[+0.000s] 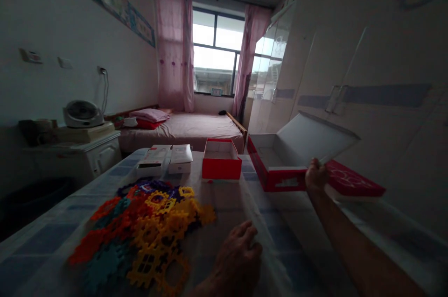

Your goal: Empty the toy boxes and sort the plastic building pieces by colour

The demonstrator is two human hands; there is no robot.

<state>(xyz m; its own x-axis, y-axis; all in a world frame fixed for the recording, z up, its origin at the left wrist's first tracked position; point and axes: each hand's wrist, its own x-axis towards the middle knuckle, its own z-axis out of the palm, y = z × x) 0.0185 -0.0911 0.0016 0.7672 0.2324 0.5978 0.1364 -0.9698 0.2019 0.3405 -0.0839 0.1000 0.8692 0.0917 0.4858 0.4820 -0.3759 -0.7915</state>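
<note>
My right hand [317, 174] grips the near edge of a raised white-lined flap [315, 136] with thumb and fingers. That flap slants over an uncovered red box [285, 182] whose inside is white; whether it is joined to the box I cannot tell. My left hand [238, 255] is low over the table with loosely bent fingers, slightly apart, and nothing seen in them. To its left lies a heap of gear-edged plastic building pieces [150, 227] in yellow, orange, teal and purple. Nothing connects the left hand with the heap.
A smaller red box [221, 168] without a cover and two white boxes [150, 166] [181, 166] line the table's far side. A red patterned box or lid [355, 180] lies at right. Beyond are a bed [196, 124], a fan [83, 113] on a cabinet and a wardrobe [315, 63].
</note>
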